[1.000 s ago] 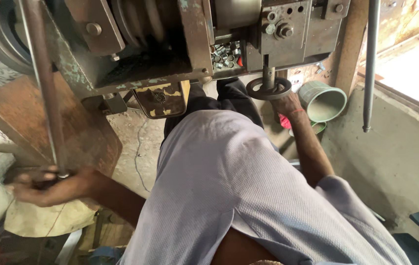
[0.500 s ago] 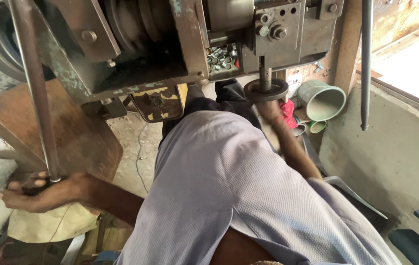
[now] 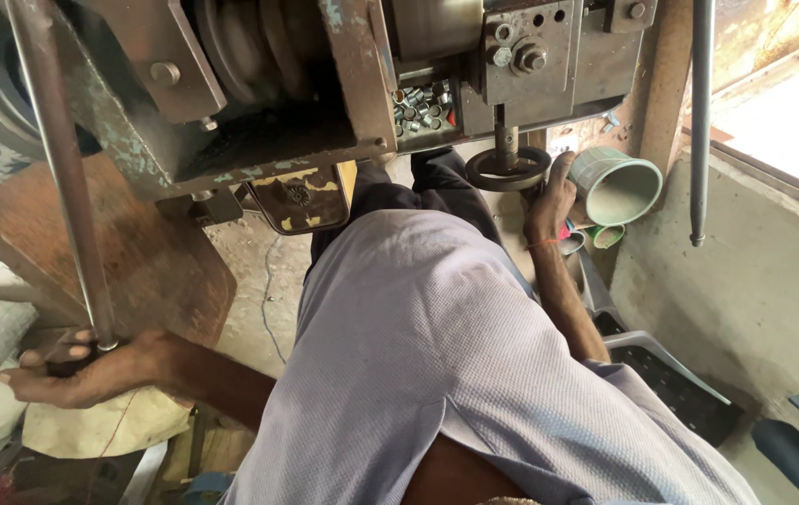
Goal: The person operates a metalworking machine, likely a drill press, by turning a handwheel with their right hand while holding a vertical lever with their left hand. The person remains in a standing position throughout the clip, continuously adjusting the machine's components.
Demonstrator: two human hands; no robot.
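Small dark handwheel (image 3: 508, 169) sitting under right end of worn metal machine (image 3: 325, 84), on short vertical spindle. Right hand (image 3: 551, 198) gripping handwheel rim, fingers curled closed around it. Long steel lever rod (image 3: 61, 168) hanging down at machine's left side. Left hand (image 3: 81, 367) holding rod's lower end, fingers wrapped shut. Green cups (image 3: 617, 185) lying just right of handwheel. Heap of small metal sleeves (image 3: 423, 103) resting in machine recess, above left of handwheel.
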